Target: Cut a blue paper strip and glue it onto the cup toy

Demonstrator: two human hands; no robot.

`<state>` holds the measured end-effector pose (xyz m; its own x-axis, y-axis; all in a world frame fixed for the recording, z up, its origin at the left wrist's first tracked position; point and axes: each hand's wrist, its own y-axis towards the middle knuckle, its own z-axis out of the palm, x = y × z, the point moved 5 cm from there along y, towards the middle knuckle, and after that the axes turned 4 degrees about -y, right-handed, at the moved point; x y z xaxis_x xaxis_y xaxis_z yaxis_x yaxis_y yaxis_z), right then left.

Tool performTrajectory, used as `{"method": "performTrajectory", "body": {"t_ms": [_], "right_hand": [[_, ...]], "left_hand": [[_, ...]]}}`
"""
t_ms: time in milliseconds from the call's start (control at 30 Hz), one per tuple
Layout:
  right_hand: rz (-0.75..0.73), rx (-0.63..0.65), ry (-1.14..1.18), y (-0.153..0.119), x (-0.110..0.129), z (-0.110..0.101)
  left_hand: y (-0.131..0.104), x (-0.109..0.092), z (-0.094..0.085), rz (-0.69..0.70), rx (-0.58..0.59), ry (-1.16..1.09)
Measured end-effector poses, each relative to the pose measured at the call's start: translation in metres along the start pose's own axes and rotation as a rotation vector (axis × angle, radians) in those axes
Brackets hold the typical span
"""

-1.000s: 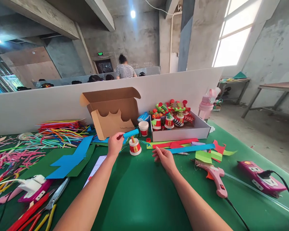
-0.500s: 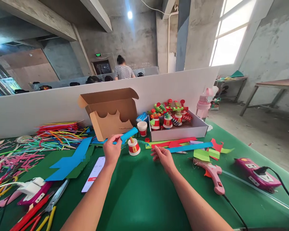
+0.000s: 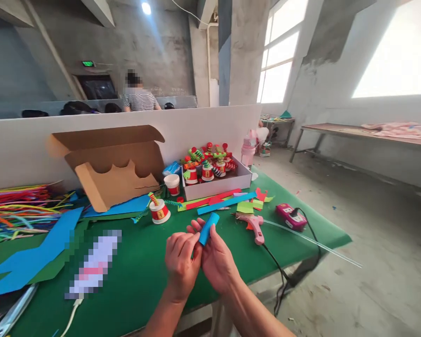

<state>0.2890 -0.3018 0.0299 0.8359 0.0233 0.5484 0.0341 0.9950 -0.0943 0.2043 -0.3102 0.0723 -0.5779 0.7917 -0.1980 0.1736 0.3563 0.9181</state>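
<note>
A small rolled tube of blue paper [image 3: 209, 228] is held between both hands above the front of the table. My left hand [image 3: 183, 260] pinches its lower left end with curled fingers. Palm up, my right hand [image 3: 219, 262] supports it from below, thumb pressed on its right side. Beyond the hands stands an upside-down red and white paper cup [image 3: 160, 211] with a striped folded-paper spring on top and teal coiled strips at its sides. A pink glue gun [image 3: 256, 228] lies to the right of my right hand.
A white box [image 3: 217, 189] holds several decorated cup figures. Near it are stacked cups [image 3: 172, 184], an open cardboard box [image 3: 121, 180] and paper strips [image 3: 228, 203]. Pipe cleaners [image 3: 17, 210] and blue sheets [image 3: 52, 245] lie left. A purple power strip [image 3: 290, 216] trails a black cord.
My hands have come together nearer the table's front edge. My right hand, empty before, now holds the blue paper roll along with my left. The camera view has turned right.
</note>
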Motion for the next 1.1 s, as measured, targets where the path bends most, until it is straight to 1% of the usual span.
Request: {"method": "performTrajectory", "body": {"t_ms": [133, 267, 433, 500, 567, 633, 700, 767, 800, 867, 933, 1000, 1100], "right_hand": [[-0.096, -0.161, 0.018, -0.027, 0.027, -0.030], [-0.154, -0.267, 0.014, -0.055, 0.047, -0.051], [-0.229, -0.375, -0.021, -0.080, 0.062, -0.076], [-0.245, -0.409, -0.042, -0.086, 0.069, -0.088], [-0.248, -0.446, -0.067, -0.091, 0.078, -0.101], [-0.249, -0.471, -0.067, -0.097, 0.088, -0.113], [-0.257, -0.475, -0.044, -0.105, 0.098, -0.122], [-0.270, -0.465, -0.038, -0.114, 0.106, -0.128], [-0.273, -0.461, -0.049, -0.118, 0.108, -0.130], [-0.264, -0.456, -0.093, -0.127, 0.109, -0.133], [-0.243, -0.471, -0.135, -0.135, 0.106, -0.135], [-0.218, -0.492, -0.168, -0.141, 0.103, -0.137], [-0.191, -0.514, -0.193, -0.146, 0.100, -0.140]], "left_hand": [[-0.012, -0.033, 0.017, 0.042, 0.038, -0.010], [-0.022, -0.063, 0.033, 0.068, 0.079, -0.101], [-0.036, -0.090, 0.051, 0.002, 0.160, -0.235], [-0.040, -0.096, 0.056, -0.015, 0.232, -0.288], [-0.042, -0.100, 0.063, -0.004, 0.365, -0.385], [-0.039, -0.098, 0.073, 0.001, 0.504, -0.495], [-0.030, -0.090, 0.087, -0.038, 0.567, -0.525], [-0.017, -0.081, 0.108, -0.107, 0.588, -0.440], [-0.010, -0.079, 0.121, -0.140, 0.623, -0.371], [-0.001, -0.079, 0.149, -0.189, 0.768, -0.205], [0.003, -0.083, 0.172, -0.243, 0.922, -0.037], [0.004, -0.089, 0.185, -0.285, 1.027, 0.092], [0.002, -0.093, 0.190, -0.322, 1.095, 0.183]]}}
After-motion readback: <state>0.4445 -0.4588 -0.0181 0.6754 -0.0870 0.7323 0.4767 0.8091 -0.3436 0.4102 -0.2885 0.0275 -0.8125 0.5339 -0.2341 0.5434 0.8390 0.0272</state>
